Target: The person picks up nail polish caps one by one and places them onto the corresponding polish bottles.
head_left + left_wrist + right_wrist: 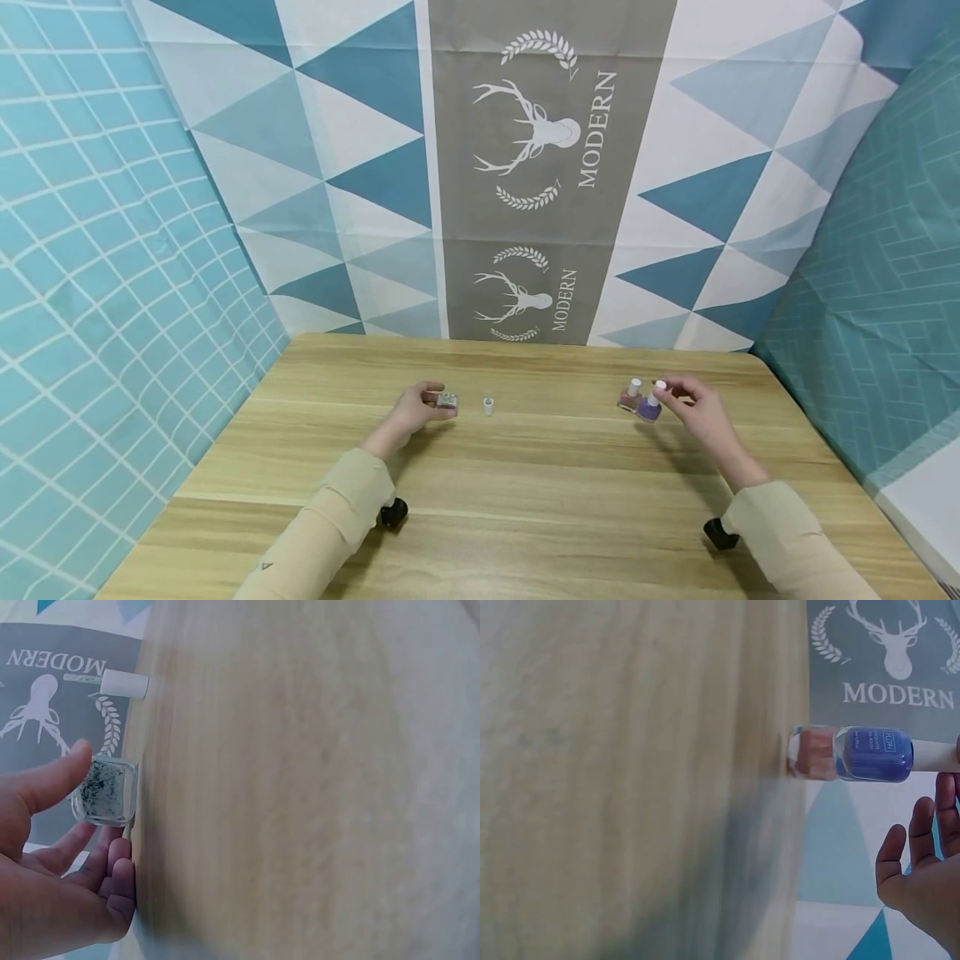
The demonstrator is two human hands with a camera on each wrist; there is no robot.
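Observation:
My left hand [415, 408] grips a small square glass nail polish bottle [105, 791] between thumb and fingers. The bottle is uncapped, clear with dark flecks, and tilted. To its right, a white cap [488, 407] stands on the table with its brush pointing up. On the right side, my right hand [693, 404] pinches the white cap of a purple nail polish bottle [877, 754], its other fingers spread. A reddish-brown nail polish bottle [628, 400] with a white cap stands right beside the purple one, partly hidden behind it in the right wrist view.
The wooden table [525, 500] ends at a patterned backdrop [517, 208] of triangles and deer heads. Tiled blue cloth [112, 208] hangs on the left and teal cloth [877, 292] on the right. A black wrist device [393, 512] shows under the left sleeve.

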